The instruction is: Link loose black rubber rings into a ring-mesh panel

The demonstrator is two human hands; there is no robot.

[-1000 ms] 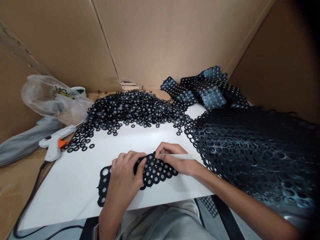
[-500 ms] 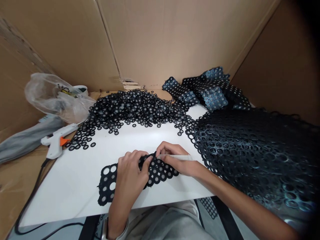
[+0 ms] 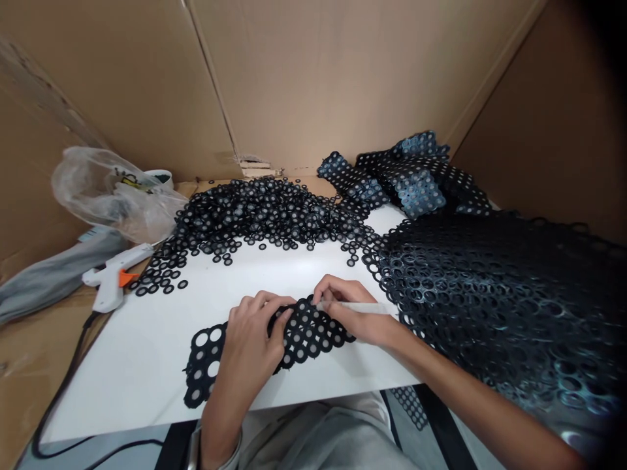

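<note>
A black strip (image 3: pixel 304 334) of joined rings, with pale discs in most of its holes, lies across the white board near its front edge. My left hand (image 3: pixel 252 346) presses over the strip's middle, thumb and fingers pinching its far edge. Just right of that, my right hand (image 3: pixel 355 312) holds a thin, pale translucent stick (image 3: pixel 365 307). The stick's left end and my right fingertips meet the strip's far edge; the exact contact is too small to make out. A few holes at the strip's left end show white board through them.
Loose black rings (image 3: pixel 255 212) form a heap at the back of the white board (image 3: pixel 122 365). A white glue gun (image 3: pixel 110 281) with an orange trigger and a clear plastic bag (image 3: pixel 117 192) are at left. Dotted black strips (image 3: pixel 401 173) and a large ring mesh (image 3: pixel 490 294) fill the right.
Both hands have shifted slightly apart, the left one leftward and the right one rightward along the strip's far edge. The strip's left end has slid a little to the left.
</note>
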